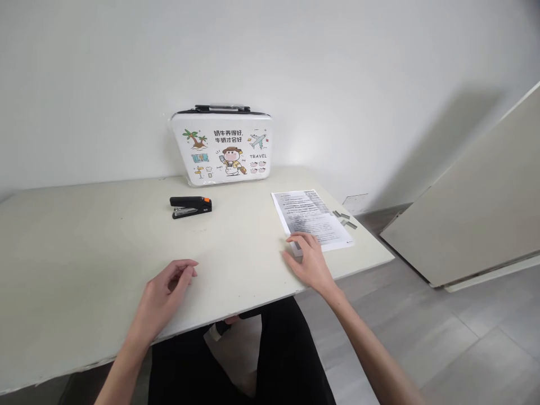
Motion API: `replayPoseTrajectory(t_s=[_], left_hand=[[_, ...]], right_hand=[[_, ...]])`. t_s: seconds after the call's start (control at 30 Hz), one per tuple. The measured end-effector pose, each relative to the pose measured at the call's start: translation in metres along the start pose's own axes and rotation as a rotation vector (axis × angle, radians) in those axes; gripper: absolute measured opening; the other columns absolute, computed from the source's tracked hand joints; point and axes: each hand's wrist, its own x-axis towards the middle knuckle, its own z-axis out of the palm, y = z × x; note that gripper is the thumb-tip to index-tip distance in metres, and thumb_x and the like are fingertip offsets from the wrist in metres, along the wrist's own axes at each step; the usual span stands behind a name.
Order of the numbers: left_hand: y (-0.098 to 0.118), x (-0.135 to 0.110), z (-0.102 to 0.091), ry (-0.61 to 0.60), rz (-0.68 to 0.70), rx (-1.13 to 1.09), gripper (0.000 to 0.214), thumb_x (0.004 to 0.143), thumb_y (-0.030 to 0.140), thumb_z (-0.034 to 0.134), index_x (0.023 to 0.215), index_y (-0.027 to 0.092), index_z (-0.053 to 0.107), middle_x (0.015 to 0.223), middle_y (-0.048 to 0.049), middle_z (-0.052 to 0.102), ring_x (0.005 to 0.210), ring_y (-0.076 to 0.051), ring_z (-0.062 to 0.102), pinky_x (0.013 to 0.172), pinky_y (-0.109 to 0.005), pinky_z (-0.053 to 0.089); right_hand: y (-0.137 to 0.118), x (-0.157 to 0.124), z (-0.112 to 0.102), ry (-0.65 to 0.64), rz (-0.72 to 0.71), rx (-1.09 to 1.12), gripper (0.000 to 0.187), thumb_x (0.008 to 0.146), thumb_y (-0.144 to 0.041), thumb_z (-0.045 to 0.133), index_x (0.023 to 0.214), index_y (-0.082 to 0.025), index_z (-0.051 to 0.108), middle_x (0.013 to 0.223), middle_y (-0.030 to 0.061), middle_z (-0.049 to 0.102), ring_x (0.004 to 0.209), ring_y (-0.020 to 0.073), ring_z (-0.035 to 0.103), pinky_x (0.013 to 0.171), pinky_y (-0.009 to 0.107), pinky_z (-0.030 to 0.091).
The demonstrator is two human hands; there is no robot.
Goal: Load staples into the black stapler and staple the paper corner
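Observation:
My right hand (309,260) lies flat with its fingers stretched out, the fingertips resting on the near corner of a stack of printed paper sheets (310,216) on the right side of the white table (84,253). My left hand (166,292) hovers near the table's front edge, fingers loosely curled and apart, holding nothing. A black stapler (190,206) with an orange tip lies farther back, between the two hands and away from both.
A white case (222,144) with cartoon travel pictures and a black handle stands upright against the wall at the back. Several strips of staples (345,219) lie beside the paper near the table's right edge. A pale board (476,219) leans to the right.

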Motion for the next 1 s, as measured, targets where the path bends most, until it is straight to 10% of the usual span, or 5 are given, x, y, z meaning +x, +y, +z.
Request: replayPoseTrajectory(t_s=[0.33, 0.67, 1.0], left_hand=[[0.001, -0.001, -0.002, -0.012, 0.026, 0.000, 0.043, 0.091, 0.064, 0.053, 0.105, 0.027, 0.071, 0.093, -0.0036, 0.076, 0.085, -0.024, 0.072, 0.073, -0.030, 0.053], [0.004, -0.004, -0.003, -0.033, 0.052, -0.005, 0.042, 0.095, 0.062, 0.052, 0.105, 0.026, 0.071, 0.094, -0.0026, 0.076, 0.085, -0.021, 0.072, 0.073, -0.029, 0.053], [-0.006, -0.005, 0.000, 0.020, 0.124, 0.031, 0.037, 0.100, 0.056, 0.051, 0.108, 0.026, 0.071, 0.105, -0.0039, 0.077, 0.095, -0.024, 0.072, 0.070, -0.031, 0.055]], right_hand=[[0.004, 0.000, -0.005, -0.013, 0.039, -0.007, 0.036, 0.100, -0.046, 0.062, 0.131, -0.026, 0.061, 0.144, 0.0145, 0.058, 0.136, 0.0355, 0.053, 0.111, 0.058, 0.048], [0.050, -0.011, -0.047, -0.222, 0.213, -0.438, 0.061, 0.112, -0.056, 0.025, 0.162, -0.029, 0.045, 0.175, 0.0079, 0.030, 0.163, 0.0358, 0.021, 0.128, 0.066, 0.023], [-0.066, -0.060, -0.011, -0.313, -0.044, -0.329, 0.050, 0.111, -0.051, 0.040, 0.155, -0.034, 0.055, 0.169, 0.0060, 0.042, 0.156, 0.0390, 0.038, 0.119, 0.068, 0.041]])
